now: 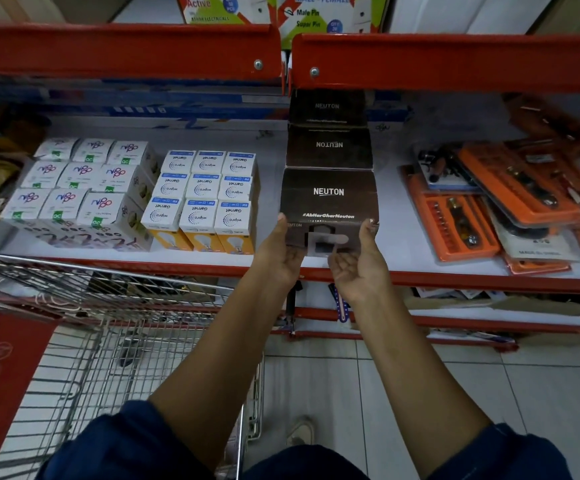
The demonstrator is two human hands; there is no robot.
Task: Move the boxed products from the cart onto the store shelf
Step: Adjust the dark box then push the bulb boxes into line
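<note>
A: Three dark Neuton boxes sit in a row on the store shelf [392, 216], running front to back. The front box [328, 199] is the one in hand; the middle box [329, 147] and the rear box [327, 107] lie behind it, apparently edge to edge.

B: How is it held?

A: The left hand [278, 251] cups its left lower corner and the right hand [361, 261] its right lower corner. Palms face up, thumbs along the sides, the fingers narrowly curled against the box, holding it from both sides.

B: What could go wrong?

A: I'd judge the main risk is the overhang. The box's near end looks to be at the shelf's red front lip, so if the hands let go early it could tip off toward the floor.

B: And pushing it in?

A: Shove too hard and the row behind the front box may skew or jam. To the left of the front box stand the white bulb cartons [205, 199], near enough that a crooked push could nudge them. The orange tool kits [489, 209], to its right, are further off.

B: The cart?

A: The cart [115, 327] stands down-left of the front box; whether boxes remain inside I cannot tell.
</note>
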